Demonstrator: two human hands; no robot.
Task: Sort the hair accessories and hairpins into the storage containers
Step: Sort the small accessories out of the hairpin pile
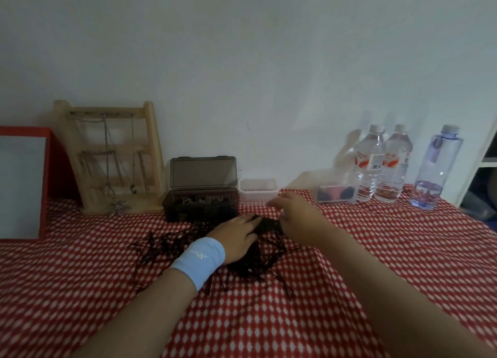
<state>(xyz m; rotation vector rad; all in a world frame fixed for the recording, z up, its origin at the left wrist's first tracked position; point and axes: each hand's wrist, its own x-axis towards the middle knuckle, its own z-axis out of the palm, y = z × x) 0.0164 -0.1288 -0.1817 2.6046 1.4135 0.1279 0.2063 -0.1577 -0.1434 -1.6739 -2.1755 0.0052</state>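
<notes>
Lying at the middle of the table [376,250], well short of its back edge: one loose heap of dark hairpins [161,247], tangled and spread, not yet sorted.

Left hand [236,236]: rested flat on the heap with its fingers straight and gripping nothing, probably to pin the tangle down while the other hand picked. It wore a blue wristband [200,260].

Right hand [293,217]: hovered over the far side of the heap, fingers curled downward. The blur hid whether it pinched any pins, so that could not be told.

Dark box [200,201]: stood at the back edge just behind the heap, with its lid upright and some clips already inside. It was probably set close for a short reach.

White basket [258,189]: stood just beside the box, on its right. Its contents were unclear.

Clear tub [337,193]: stood further right along the back edge, holding dark and pink pieces.

Rack [113,155]: a wooden one left of the box, hung with chains.

Bottles [369,166]: three stood toward the back right corner, apart from the work.

Judgement: an early stage, with most pins still to move.
</notes>
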